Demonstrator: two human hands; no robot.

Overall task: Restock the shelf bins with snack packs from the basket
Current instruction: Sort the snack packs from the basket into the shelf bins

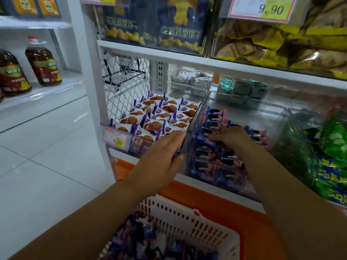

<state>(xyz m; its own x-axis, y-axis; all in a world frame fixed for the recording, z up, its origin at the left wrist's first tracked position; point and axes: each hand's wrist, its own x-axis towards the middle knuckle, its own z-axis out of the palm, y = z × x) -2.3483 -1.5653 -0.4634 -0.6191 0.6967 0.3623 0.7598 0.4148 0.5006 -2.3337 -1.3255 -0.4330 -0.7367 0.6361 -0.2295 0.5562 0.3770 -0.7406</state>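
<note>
Both arms are in shot now, bare along everything the camera catches. The left forearm (90, 209) looks long and slim, smooth-sided, narrowing to the wrist. Right at that wrist there's a thin reddish line (119, 180), maybe a cord, too small to call. The left hand (159, 156) shows slender fingers and a short, plain thumbnail (181, 157) with a rounded tip. Over to the right forearm (281, 194): bare too, and it looks broader near the lens through the wide angle. The right hand (228, 138) shows rounded knuckles, and one fingertip (208, 135) carries a dark patch, perhaps a painted nail, though it's blurry.
</note>
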